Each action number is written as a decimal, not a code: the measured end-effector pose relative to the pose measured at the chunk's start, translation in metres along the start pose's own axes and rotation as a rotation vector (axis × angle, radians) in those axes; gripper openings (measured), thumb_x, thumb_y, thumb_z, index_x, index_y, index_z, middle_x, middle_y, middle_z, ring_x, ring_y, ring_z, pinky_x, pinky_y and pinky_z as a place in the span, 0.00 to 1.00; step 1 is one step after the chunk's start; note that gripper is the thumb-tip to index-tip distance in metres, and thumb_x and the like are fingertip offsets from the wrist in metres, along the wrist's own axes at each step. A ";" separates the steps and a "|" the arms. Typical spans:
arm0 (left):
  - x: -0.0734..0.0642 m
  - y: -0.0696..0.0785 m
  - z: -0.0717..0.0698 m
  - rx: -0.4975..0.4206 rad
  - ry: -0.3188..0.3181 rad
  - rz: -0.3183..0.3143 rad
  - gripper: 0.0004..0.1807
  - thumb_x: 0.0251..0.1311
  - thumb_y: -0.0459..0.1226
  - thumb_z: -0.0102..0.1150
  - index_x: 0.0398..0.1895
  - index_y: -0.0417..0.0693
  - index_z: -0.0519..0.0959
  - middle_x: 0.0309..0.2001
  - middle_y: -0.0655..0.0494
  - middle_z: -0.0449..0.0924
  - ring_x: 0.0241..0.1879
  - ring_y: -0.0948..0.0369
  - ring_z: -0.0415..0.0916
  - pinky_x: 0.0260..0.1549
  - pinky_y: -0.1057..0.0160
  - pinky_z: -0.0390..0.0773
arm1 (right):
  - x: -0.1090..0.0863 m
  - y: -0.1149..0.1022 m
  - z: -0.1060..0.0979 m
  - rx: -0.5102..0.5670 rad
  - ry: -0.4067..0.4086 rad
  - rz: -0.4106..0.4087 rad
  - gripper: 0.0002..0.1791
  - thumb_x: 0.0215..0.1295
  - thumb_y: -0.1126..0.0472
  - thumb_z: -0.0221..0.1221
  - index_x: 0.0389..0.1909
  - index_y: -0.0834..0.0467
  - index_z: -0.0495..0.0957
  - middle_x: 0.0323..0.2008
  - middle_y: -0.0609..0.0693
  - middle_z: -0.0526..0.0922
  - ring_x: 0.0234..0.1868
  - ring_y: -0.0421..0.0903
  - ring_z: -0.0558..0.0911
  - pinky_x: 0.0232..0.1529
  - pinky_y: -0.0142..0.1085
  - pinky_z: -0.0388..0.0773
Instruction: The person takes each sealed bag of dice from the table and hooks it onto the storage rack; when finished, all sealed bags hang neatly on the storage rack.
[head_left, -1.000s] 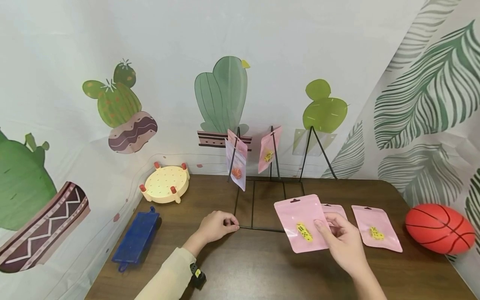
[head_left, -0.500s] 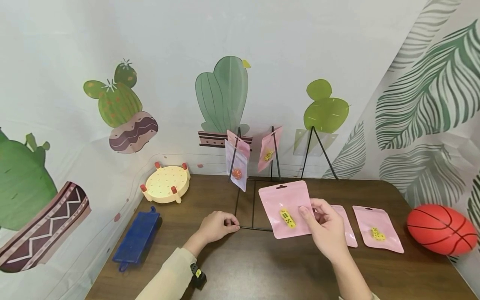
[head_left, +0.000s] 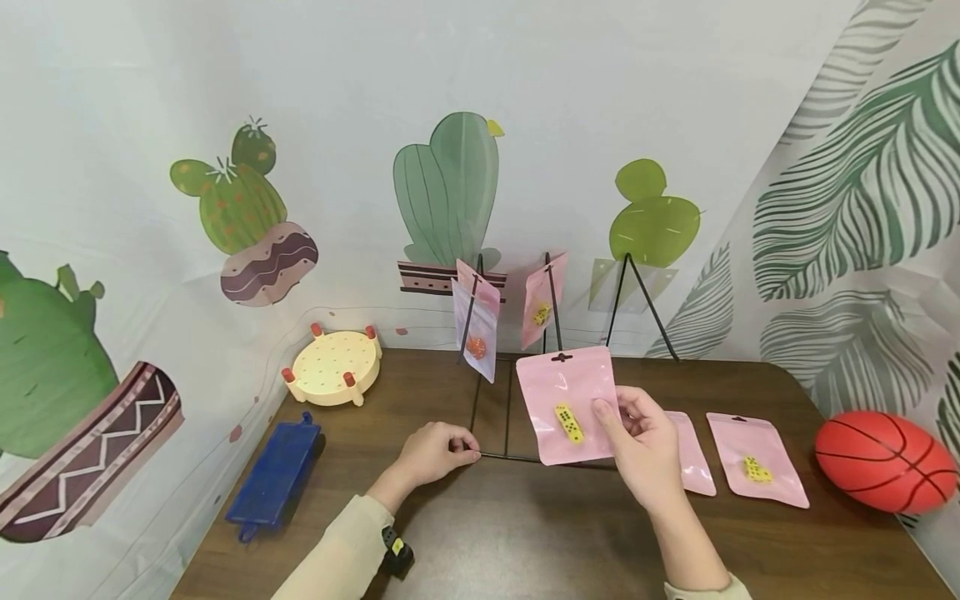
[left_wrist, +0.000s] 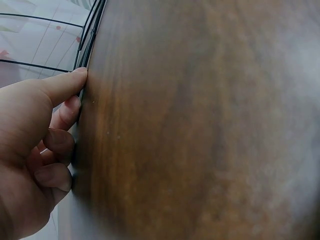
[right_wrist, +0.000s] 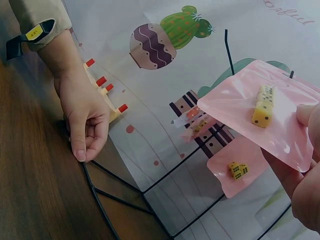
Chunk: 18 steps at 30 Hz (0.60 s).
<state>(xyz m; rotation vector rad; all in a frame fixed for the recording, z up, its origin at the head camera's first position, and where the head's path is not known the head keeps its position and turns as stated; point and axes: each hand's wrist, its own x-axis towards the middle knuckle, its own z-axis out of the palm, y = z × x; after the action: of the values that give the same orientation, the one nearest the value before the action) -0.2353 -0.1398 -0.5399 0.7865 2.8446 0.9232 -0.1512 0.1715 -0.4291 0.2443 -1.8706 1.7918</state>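
Observation:
My right hand (head_left: 645, 454) pinches a pink zip pouch (head_left: 536, 383) by its right edge, thumb in front. Yellow dice (head_left: 570, 423) show through it, and its hang slot is at the top. In the head view the pouch overlaps the front of a black wire display rack (head_left: 507, 412). At the rack's front left corner, the thumb and fingers of my left hand (head_left: 435, 454) pinch the wire. A lavender pouch (head_left: 480, 342) with orange dice hangs on the rack's left arm, a pink one behind it. Another pink pouch (head_left: 537, 310) hangs from the middle arm.
Two pink pouches lie on the table right of the rack, one partly behind my right hand, the other (head_left: 776, 475) farther right. A red basketball (head_left: 885, 461) sits beyond. At left are an upturned yellow round stand (head_left: 333, 364) and a blue tray (head_left: 273, 475).
My right hand has carried the pink pouch left and up, toward the middle of the rack, uncovering more of the pouch lying on the table. The left hand has stayed on the rack's corner.

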 end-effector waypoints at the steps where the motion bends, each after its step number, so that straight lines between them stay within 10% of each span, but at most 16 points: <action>1: 0.000 0.000 0.000 -0.002 0.000 -0.001 0.02 0.61 0.49 0.73 0.33 0.70 0.87 0.23 0.76 0.74 0.22 0.71 0.70 0.23 0.63 0.69 | 0.001 0.000 0.001 -0.006 0.002 0.008 0.07 0.65 0.77 0.65 0.43 0.70 0.81 0.34 0.49 0.88 0.24 0.38 0.79 0.21 0.27 0.75; 18: 0.000 0.000 0.000 0.008 -0.005 0.004 0.02 0.62 0.49 0.73 0.34 0.68 0.88 0.22 0.76 0.74 0.22 0.71 0.70 0.23 0.63 0.69 | 0.046 0.031 0.023 0.019 0.075 0.036 0.09 0.71 0.69 0.64 0.45 0.73 0.80 0.33 0.43 0.86 0.29 0.36 0.82 0.28 0.27 0.80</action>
<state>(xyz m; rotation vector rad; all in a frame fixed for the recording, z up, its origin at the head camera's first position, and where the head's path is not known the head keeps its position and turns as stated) -0.2354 -0.1397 -0.5401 0.7942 2.8454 0.9099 -0.2103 0.1624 -0.4330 0.1487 -1.8167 1.8185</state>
